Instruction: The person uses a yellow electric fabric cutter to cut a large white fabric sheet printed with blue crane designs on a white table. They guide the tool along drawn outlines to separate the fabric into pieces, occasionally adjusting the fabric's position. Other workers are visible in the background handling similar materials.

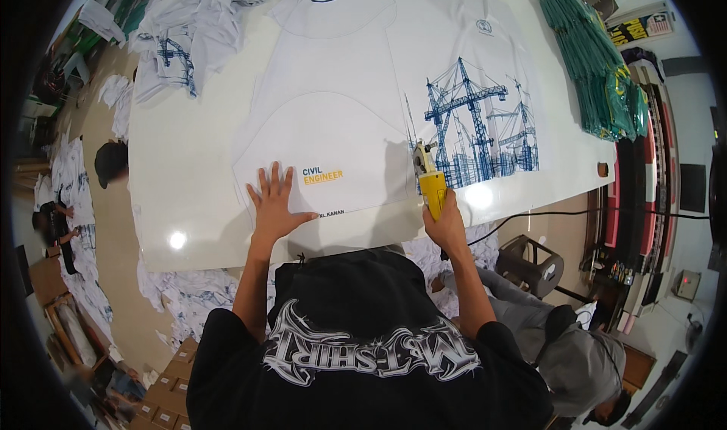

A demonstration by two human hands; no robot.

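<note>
A sheet of white printed fabric [326, 119] lies flat on the white table [182, 203], marked with thin outlines of shirt pieces. My left hand [275, 206] rests on its near left part with fingers spread, beside a small blue and yellow print. In my right hand [447, 225] is a yellow electric fabric cutter [432, 187], gripped round its body. The cutter's head sits over the fabric, at the left edge of a blue print of construction cranes [473, 119]. Whether the blade touches the cloth, I cannot tell.
Crumpled white printed cloth [182, 43] lies at the table's far left. Green folded garments [587, 59] are stacked at the far right. A black cord [575, 214] runs off to the right, past a dark stool [530, 267]. One person in grey [568, 347] is close behind on the right.
</note>
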